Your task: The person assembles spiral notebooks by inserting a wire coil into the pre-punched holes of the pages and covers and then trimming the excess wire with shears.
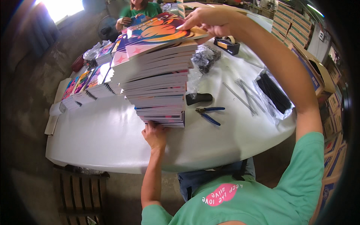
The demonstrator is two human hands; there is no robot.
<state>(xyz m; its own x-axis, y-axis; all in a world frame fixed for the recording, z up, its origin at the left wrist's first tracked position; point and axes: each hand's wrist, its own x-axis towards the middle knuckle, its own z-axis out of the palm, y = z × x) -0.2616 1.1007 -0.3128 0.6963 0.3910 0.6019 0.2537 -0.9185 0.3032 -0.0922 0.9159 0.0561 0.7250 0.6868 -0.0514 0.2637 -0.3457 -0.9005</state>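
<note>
White tabletop (112, 138) fills the middle of a storeroom, and on it stands a tall stack of notebooks (159, 84), which I use as my landmark. My left hand (154, 134) presses against the foot of the stack on the side nearest me, fingers spread flat on the lowest books and gripping nothing. My right hand (206, 20) reaches over the top of the stack, and its fingertips pinch the far right edge of the top notebook (157, 32), whose glossy cover shows orange and purple shapes. That notebook lies on the stack's summit, tilted a little, with its right edge lifted in my fingers.

Just right of the stack's base lies a black handle-shaped tool (198, 98), and near it, slightly closer to me, blue-handled pliers (210, 113). Behind the stack on its right sits a crumpled clear plastic bag of dark bits (204, 58), and beyond that a black tape dispenser (227, 44). Farther right of the stack lie loose metal spiral coils (243, 95) and an open plastic bag of black coils (275, 92). Left of the stack run lower rows of colourful notebooks (88, 86) with black spiral spines. Beyond the stack, at the far end of the table, another person in a green shirt (138, 11) holds a notebook. Brown cardboard boxes (296, 26) are piled well to the right of the stack, and a wooden pallet (80, 191) sits on the floor below the table's near left edge.
</note>
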